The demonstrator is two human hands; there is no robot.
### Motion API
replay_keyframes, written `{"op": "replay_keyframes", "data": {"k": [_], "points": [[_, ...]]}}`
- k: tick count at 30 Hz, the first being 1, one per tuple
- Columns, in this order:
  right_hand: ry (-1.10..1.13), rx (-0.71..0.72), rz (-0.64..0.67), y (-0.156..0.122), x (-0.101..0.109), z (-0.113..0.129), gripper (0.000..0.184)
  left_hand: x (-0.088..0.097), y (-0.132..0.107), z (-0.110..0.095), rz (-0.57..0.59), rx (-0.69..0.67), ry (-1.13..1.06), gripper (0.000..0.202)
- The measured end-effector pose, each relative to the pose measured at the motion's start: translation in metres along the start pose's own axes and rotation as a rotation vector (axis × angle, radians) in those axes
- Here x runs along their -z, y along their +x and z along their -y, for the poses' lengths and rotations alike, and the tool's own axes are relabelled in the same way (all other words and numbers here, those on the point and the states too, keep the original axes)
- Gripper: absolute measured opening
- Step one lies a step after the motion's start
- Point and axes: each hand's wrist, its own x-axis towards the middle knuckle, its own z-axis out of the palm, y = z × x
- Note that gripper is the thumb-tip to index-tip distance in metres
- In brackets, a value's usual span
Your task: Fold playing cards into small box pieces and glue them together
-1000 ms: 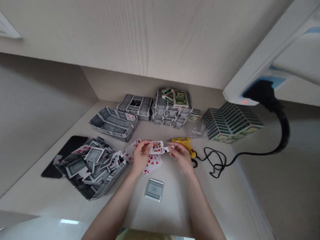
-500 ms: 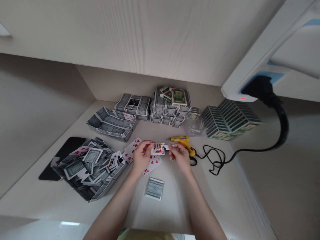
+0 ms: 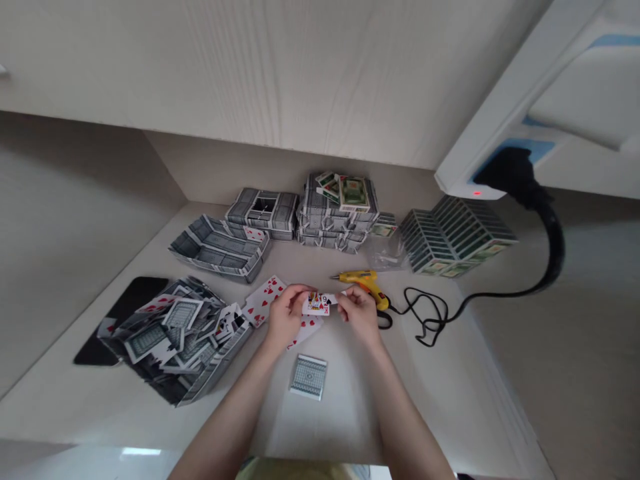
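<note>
My left hand (image 3: 289,317) is closed in a pinch on the left end of a face-up king card (image 3: 315,305). A spade playing card (image 3: 329,300) overlaps the king at its right, and its right end is pinched between the fingertips of my right hand (image 3: 359,313). Both cards are held above the desk. Beneath and behind my left hand lie red heart cards (image 3: 263,303), laid face up and partly covered. Nearer to me, between my forearms, a squarish folded card piece (image 3: 309,377) lies patterned back up.
A card-built box (image 3: 210,387) full of loose cards stands left, on a black mat (image 3: 140,291). An open card tray (image 3: 250,272) and card-built boxes (image 3: 337,223) sit behind. Right are a yellow glue gun (image 3: 361,279), its black cord (image 3: 480,295) and stacked card packs (image 3: 450,243).
My view has shifted slightly. Both hands stay almost in place, pinching the overlapping cards, and the king card's tilt has changed a little.
</note>
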Motion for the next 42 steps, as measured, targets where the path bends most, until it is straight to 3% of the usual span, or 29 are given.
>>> {"op": "replay_keyframes", "data": {"k": [15, 20, 23, 27, 42], "points": [[0.075, -0.069, -0.062, 0.001, -0.003, -0.001, 0.023, -0.004, -0.001, -0.007, 0.047, 0.063, -0.155, 0.016], [-0.009, 0.04, -0.027, 0.001, -0.002, -0.002, 0.021, -0.004, 0.003, -0.011, 0.077, 0.264, -0.527, 0.02], [-0.084, 0.128, 0.019, 0.0, -0.003, -0.004, 0.021, -0.003, 0.006, -0.013, 0.035, 0.431, -0.701, 0.025], [-0.198, 0.224, 0.08, -0.002, -0.004, -0.007, 0.022, -0.004, 0.006, -0.015, 0.027, 0.563, -0.644, 0.02], [-0.344, 0.314, 0.12, -0.007, -0.001, -0.009, 0.021, 0.001, 0.006, -0.008, 0.29, 0.559, -0.401, 0.036]]}}
